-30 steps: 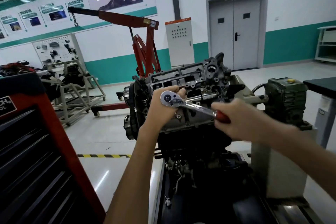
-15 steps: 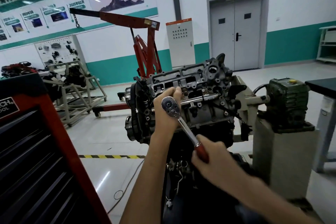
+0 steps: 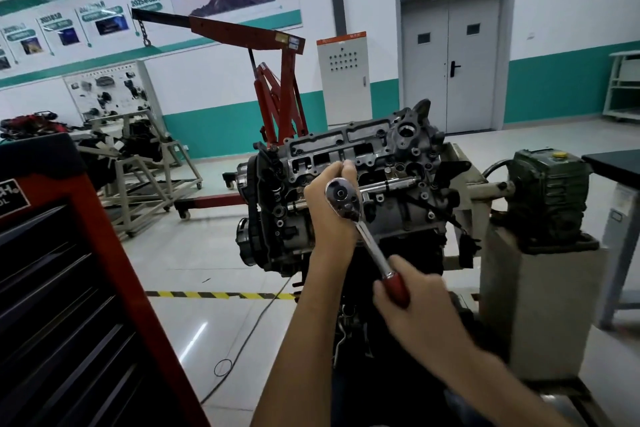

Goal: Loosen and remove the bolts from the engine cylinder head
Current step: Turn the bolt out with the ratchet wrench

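Currently the grey cast-metal engine cylinder head [image 3: 388, 149] is sitting mid-frame on a grey engine stand [image 3: 519, 305], its face tilting toward the camera. A chrome ratchet wrench with a red grip [image 3: 369, 243] is standing off that face, with its handle pointing down and right.

- The left hand [image 3: 327, 218] is wrapping around whatever sits under the ratchet's round end, steadying it.
- The right hand [image 3: 420, 312] is curling tight round the red grip.
- Handling, as a judgement: the bolts are probably seating hard, and both steel and wrench are looking rigid. The chrome shank is looking slick, so gripping far out on the red grip is giving the best leverage.
- Hidden: the left hand is covering the bolt, the socket and any extension. I cannot tell which hole is being worked, or how many bolts are remaining.
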